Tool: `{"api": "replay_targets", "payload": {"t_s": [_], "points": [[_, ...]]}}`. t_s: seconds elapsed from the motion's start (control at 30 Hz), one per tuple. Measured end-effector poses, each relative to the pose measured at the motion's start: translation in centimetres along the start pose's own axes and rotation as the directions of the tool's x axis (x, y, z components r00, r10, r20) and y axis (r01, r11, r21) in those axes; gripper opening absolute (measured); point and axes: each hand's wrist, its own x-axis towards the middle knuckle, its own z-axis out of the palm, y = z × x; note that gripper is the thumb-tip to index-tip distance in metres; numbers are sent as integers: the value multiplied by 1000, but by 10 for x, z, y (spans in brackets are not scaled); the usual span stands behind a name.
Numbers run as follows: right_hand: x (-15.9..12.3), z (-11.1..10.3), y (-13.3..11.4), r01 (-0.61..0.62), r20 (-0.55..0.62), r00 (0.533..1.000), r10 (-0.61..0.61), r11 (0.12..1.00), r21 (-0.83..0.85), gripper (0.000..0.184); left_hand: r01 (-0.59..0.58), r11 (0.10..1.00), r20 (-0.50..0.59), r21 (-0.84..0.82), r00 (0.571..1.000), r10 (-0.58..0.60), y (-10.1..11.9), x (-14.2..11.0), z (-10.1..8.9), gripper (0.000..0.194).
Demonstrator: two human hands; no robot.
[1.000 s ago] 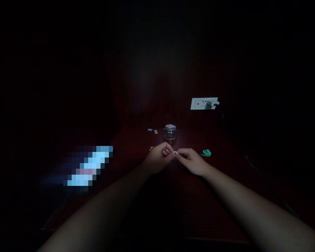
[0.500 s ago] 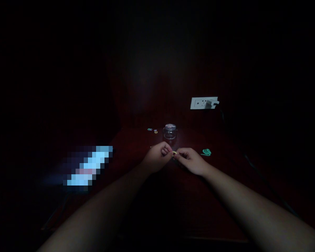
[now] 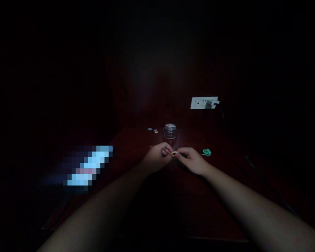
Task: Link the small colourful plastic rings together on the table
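Note:
Between my two hands is a small yellow ring (image 3: 174,152), pinched at its left side by the fingers of my left hand (image 3: 158,157) and at its right side by those of my right hand (image 3: 191,160). Both hands are closed on it, low over the dark red table. The fingertips hide part of the ring. Just behind the hands stands a clear jar (image 3: 170,133) with a lid on. To the right of my right hand lies a green coiled cord-like thing (image 3: 206,152). More small coloured rings (image 3: 155,132) lie left of the jar.
At the left, a bright blurred-out screen (image 3: 90,166) glows beside the table (image 3: 199,210). A white wall socket (image 3: 204,103) with a plug in it sits at the back right. A dark cable (image 3: 270,185) runs along the right side. The surroundings are very dark.

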Motion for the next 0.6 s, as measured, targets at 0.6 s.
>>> {"api": "replay_targets", "payload": {"t_s": [0.6], "points": [[-1,1,2,-3,17,1000,2,1000,26,28,-12,998,0,68,1000,12,2,-2,0,12]]}}
